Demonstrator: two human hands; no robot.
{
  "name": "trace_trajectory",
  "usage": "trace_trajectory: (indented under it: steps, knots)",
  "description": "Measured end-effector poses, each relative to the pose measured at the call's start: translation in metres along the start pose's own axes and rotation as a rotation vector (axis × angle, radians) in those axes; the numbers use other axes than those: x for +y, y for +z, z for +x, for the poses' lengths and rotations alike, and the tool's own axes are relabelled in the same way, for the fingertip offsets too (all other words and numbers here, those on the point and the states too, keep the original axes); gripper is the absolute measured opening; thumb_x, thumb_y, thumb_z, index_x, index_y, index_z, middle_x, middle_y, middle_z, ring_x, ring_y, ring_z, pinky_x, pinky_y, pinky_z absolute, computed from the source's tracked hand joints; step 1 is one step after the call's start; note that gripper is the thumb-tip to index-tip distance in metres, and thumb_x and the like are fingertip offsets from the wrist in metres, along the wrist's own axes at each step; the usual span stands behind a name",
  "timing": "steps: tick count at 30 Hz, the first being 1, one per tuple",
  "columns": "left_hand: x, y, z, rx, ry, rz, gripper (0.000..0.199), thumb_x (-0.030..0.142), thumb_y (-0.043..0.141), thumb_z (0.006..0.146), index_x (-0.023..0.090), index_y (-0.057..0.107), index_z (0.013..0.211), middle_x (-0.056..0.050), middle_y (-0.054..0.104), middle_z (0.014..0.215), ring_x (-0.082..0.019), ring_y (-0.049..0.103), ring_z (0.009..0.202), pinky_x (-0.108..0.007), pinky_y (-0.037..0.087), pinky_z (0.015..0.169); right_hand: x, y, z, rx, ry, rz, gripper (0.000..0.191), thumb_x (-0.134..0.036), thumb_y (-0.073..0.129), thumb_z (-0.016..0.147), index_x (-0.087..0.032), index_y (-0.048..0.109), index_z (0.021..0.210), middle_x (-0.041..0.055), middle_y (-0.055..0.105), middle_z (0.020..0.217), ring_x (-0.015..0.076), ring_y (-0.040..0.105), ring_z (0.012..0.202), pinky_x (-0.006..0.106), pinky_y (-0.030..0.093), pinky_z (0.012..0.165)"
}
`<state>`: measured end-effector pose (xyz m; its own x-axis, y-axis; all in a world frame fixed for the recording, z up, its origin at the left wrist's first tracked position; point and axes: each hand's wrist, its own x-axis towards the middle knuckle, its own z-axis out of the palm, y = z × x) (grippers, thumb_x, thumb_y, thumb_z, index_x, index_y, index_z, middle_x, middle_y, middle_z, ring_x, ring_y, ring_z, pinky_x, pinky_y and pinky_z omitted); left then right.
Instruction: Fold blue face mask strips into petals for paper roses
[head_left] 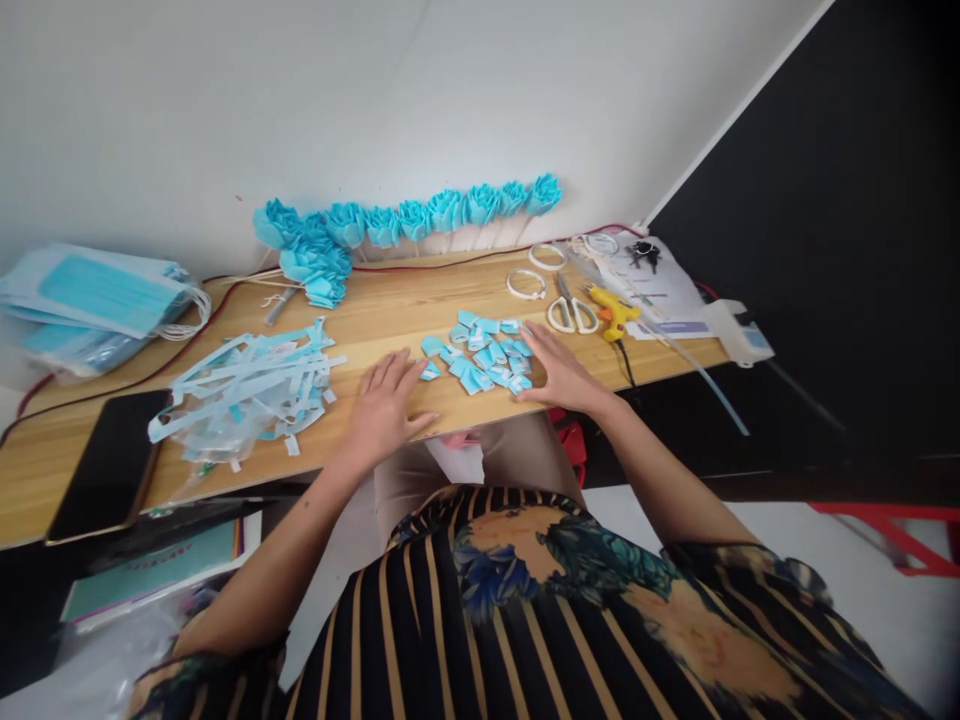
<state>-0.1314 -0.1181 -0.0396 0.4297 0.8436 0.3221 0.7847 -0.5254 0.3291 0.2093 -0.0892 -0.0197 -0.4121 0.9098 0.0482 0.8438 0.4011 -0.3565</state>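
A loose heap of small folded light-blue pieces [480, 352] lies near the front edge of the wooden table [405, 290]. My right hand [559, 368] rests at the heap's right side, fingers spread, its fingertips at the outer pieces. On the left of the heap my left hand [390, 400] lies palm down with fingers stretched out, holding nothing; one small piece is close to its fingertips. Farther left is a tangle of cut pale-blue strips [255, 385]. White-handled scissors [571, 308] and a yellow glue gun [613, 312] lie beyond my right hand.
Blue handmade flowers [416, 218] on sticks lean along the wall. Face masks [105, 290] are stacked at the far left, with a black phone [112, 460] in front. White rings [527, 284], papers [675, 290] and keys [643, 254] lie at the right. A red-black cable runs along the back.
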Motion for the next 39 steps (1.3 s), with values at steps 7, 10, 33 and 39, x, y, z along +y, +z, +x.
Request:
trace_trajectory:
  steps: [7,10,33,39]
  knots:
    - [0.002,0.015,0.066,-0.158,-0.009,0.027,0.087,0.055,0.070,0.078,0.021,0.036,0.150,-0.018,0.030,0.159,-0.039,0.029,0.145,-0.057,0.026,0.116,0.011,-0.008,0.032,-0.094,-0.067,0.017,0.112,-0.058,0.076,0.069,-0.023,0.017,0.158,0.0143,0.014,0.165,0.0358,0.007,0.153,0.055,0.017,0.122]
    - [0.008,0.019,0.086,-0.205,0.014,0.015,0.093,0.056,0.074,0.073,0.023,0.036,0.151,-0.018,0.030,0.159,-0.040,0.028,0.145,-0.058,0.025,0.115,0.017,-0.001,0.044,-0.082,-0.146,0.060,0.109,-0.063,0.073,0.071,-0.024,0.018,0.157,0.0136,0.017,0.164,0.0348,0.010,0.152,0.056,0.018,0.121]
    - [0.016,-0.023,0.078,-0.245,0.132,-0.292,0.047,0.033,0.055,0.092,0.028,0.053,0.139,-0.009,0.045,0.152,-0.027,0.038,0.143,-0.051,0.033,0.117,-0.019,-0.021,0.105,0.145,-0.273,0.120,0.034,-0.029,0.047,0.095,-0.020,0.063,0.124,0.0104,0.068,0.120,0.0275,0.058,0.114,0.041,0.044,0.099]
    - [0.019,-0.018,0.087,-0.118,0.121,-0.428,0.037,0.017,0.047,0.091,0.025,0.067,0.121,-0.009,0.063,0.133,-0.022,0.057,0.127,-0.046,0.044,0.109,-0.041,-0.011,0.147,0.055,-0.318,-0.196,0.037,-0.030,0.051,0.093,-0.017,0.059,0.127,0.0166,0.064,0.116,0.0312,0.057,0.107,0.039,0.048,0.082]
